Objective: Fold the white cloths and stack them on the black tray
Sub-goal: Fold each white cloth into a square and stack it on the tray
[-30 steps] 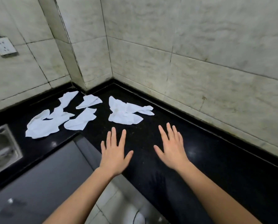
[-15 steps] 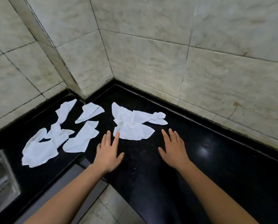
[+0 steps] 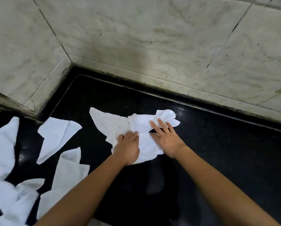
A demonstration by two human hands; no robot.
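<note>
Now the crumpled cloth (image 3: 113, 123), just in front of the wall corner (image 3: 70, 62), is pressed by the right hand (image 3: 166, 139), fingers straight and slightly spread; the fingers of the left hand (image 3: 128, 149) are bent into it, a pinch unconfirmed. It is best flattened and its edges squared before any fold is made.

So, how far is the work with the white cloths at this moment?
Done: nothing yet; no cloth looks folded, and no tray is in view. In hand: the left hand seems to grip the crumpled cloth on the black counter, and the right hand rests flat on it. Left: this cloth and the loose cloths beside it, then stacking.
</note>
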